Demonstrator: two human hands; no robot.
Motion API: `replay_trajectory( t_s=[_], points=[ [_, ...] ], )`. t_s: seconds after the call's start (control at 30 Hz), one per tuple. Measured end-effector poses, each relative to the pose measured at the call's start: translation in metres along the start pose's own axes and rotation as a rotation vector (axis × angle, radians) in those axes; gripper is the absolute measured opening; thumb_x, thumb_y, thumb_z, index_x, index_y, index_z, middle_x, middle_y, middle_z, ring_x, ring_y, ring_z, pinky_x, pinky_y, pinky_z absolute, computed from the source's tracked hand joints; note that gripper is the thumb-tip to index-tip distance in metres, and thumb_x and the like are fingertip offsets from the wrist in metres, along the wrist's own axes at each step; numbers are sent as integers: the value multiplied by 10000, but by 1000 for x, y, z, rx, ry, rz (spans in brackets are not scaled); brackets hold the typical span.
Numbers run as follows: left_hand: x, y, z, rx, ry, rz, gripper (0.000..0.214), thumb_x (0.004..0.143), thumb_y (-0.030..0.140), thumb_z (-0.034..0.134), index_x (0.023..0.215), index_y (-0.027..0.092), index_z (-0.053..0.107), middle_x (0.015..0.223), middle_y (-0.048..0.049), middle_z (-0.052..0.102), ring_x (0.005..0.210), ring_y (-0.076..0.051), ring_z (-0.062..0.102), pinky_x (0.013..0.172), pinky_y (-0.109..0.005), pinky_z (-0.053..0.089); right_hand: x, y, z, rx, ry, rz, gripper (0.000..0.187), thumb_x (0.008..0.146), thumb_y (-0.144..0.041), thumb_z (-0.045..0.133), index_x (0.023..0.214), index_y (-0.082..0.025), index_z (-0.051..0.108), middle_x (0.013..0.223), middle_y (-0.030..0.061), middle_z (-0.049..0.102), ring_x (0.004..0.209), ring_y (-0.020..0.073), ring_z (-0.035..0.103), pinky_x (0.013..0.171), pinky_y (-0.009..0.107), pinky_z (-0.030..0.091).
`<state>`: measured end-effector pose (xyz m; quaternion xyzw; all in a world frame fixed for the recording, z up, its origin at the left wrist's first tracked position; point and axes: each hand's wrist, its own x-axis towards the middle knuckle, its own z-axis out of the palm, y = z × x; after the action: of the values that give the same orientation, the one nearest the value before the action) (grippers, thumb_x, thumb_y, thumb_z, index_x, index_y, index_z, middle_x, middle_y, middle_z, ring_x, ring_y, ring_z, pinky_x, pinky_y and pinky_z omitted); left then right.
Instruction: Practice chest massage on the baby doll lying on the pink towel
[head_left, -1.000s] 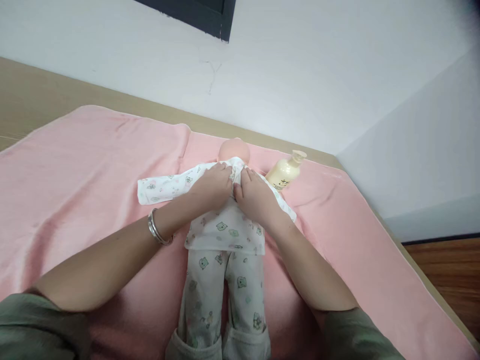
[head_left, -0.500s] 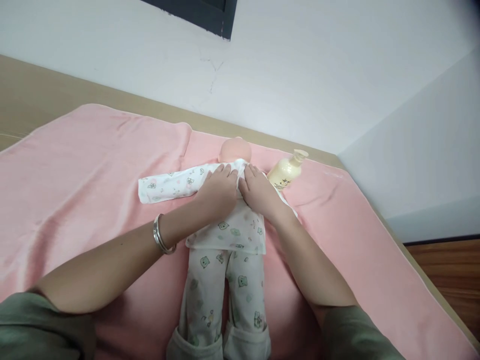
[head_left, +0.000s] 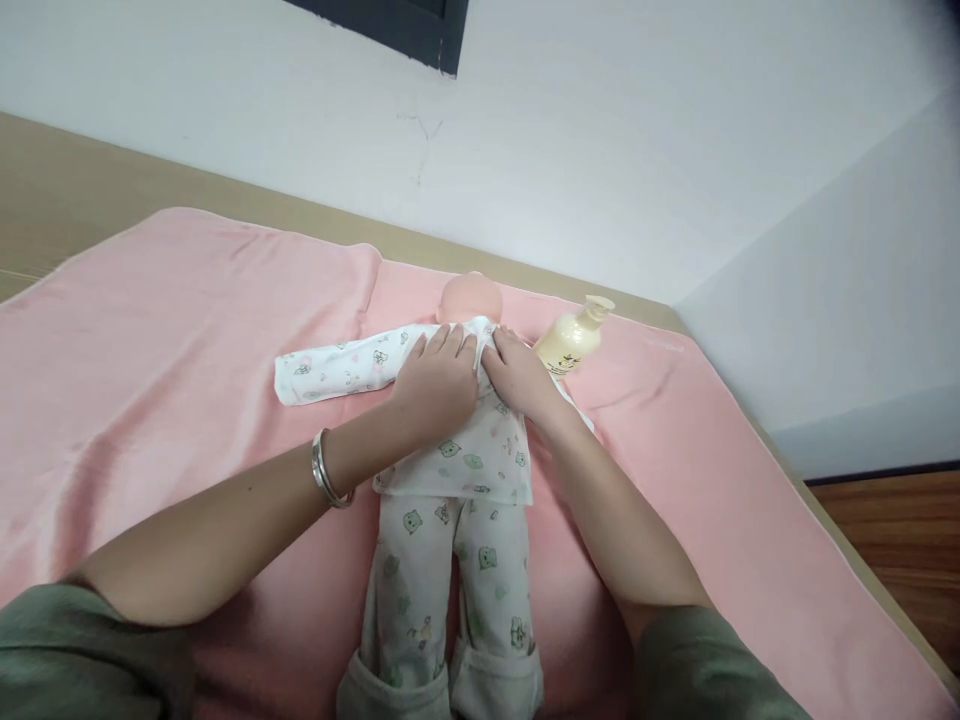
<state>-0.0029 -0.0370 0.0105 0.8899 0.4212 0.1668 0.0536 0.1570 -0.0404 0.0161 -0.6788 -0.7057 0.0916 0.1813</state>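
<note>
A baby doll, its round head (head_left: pixel 469 298) at the far end, lies on its back or front; I cannot tell which. It wears a white printed shirt (head_left: pixel 487 465) and matching trousers (head_left: pixel 420 575) with turned-up cuffs. My left hand (head_left: pixel 437 388) rests flat on the upper shirt, fingers stretched toward the collar. Beside it, my right hand (head_left: pixel 525 378) lies on the other side of the chest area, fingers extended near the neck. One sleeve (head_left: pixel 337 370) spreads out to the left; the other is partly hidden behind my right hand and wrist.
A pale yellow pump bottle (head_left: pixel 576 338) tilts on the pink sheet (head_left: pixel 187 330), just right of the doll. Behind the sheet runs a tan border (head_left: pixel 75 165) against a white wall (head_left: pixel 570 150). Brown wood (head_left: pixel 900 540) shows at the far right.
Both hands stay on the upper shirt. Their fingers look slightly flatter, and the fabric between them lies a little smoother. The view has shifted a touch.
</note>
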Motion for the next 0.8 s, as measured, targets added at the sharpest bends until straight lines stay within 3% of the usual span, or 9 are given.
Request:
replay_trajectory(
  t_s=[0.1,0.2,0.27,0.53,0.63,0.8],
  points=[
    [4,-3,-6,-49,-55,13,414,966,185,390,1307,62,590,1452,-230,589,1397,-359,509,1166,-541,428,-1,0,-1,-16,-55,-26,511,1023,-333,285,1337,-67,587,1483,245,602,1413,344,538,1210,534,413],
    [15,-12,-7,-97,-83,-32,343,946,176,396,1192,93,621,1367,-212,623,1314,-348,549,1121,-534,461,-9,-7,-1,-140,-93,-21,619,1028,-326,286,1508,36,434,1636,287,423,1563,368,372,1283,549,315],
    [20,-18,-5,-106,-84,-60,327,961,173,367,1153,97,620,1319,-210,636,1274,-345,568,1086,-529,481,-16,-12,1,-190,-102,-23,658,1028,-320,289,1575,40,345,1671,275,371,1593,376,318,1297,567,292],
    [15,-11,7,-110,25,-178,394,1005,193,309,1275,97,580,1404,-208,610,1371,-345,525,1171,-542,406,-20,-17,5,-88,-62,-6,640,993,-287,327,1575,-31,397,1639,225,445,1569,369,358,1275,568,339],
    [13,-10,12,-109,70,-169,423,1006,210,317,1335,99,558,1440,-205,599,1388,-343,511,1180,-550,394,-10,-10,10,-81,-6,-13,605,998,-278,302,1543,-63,452,1586,211,515,1524,358,419,1245,568,369],
    [14,-14,20,-116,142,-147,423,996,226,341,1336,121,570,1408,-187,628,1336,-335,542,1159,-548,409,-4,-4,21,-119,73,-17,603,1023,-276,258,1563,-70,428,1593,199,510,1532,340,398,1241,556,358]
  ],
)
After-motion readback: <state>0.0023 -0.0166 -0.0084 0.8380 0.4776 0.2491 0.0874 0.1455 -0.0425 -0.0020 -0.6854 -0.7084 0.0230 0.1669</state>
